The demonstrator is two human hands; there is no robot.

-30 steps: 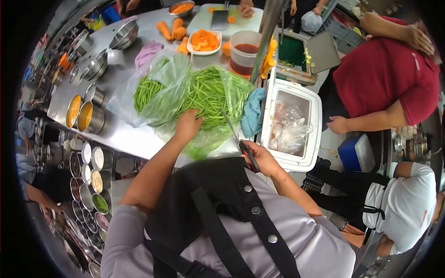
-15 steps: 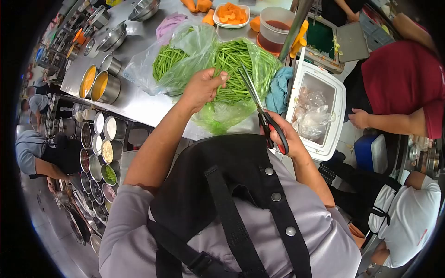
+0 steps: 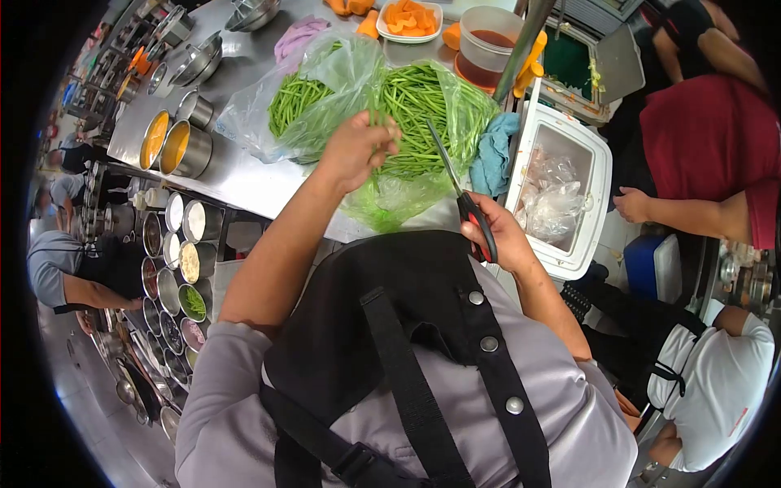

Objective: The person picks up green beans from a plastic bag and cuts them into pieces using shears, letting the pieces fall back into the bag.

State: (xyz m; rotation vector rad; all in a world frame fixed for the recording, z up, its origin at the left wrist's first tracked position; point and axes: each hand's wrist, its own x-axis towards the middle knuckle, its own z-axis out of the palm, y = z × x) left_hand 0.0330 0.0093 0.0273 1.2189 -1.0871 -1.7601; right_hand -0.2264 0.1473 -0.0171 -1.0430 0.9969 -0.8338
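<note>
Two clear plastic bags of long green beans lie on the steel table: one bunch of beans (image 3: pixel 298 106) to the left, a larger heap of green beans (image 3: pixel 419 114) to the right. My left hand (image 3: pixel 358 150) is closed over the near edge of the larger heap, fingers curled on green beans, a little green showing at the fingertips. Scissors (image 3: pixel 455 175) with black and red handles are in my right hand (image 3: pixel 500 232), closed round the handles. Their blades point up and left over the beans and look nearly together.
On the steel table (image 3: pixel 252 183) stand two pots of orange liquid (image 3: pixel 185 150), a tray of cut orange pieces (image 3: pixel 409 20) and a tub of reddish liquid (image 3: pixel 488 45). A teal cloth (image 3: pixel 493 154) lies beside an open white cooler (image 3: pixel 598 175). Several people work nearby.
The scissor blades have come closer together, and the handles have closed in my right hand. My left hand has shifted slightly, with its fingers turned more downward.
</note>
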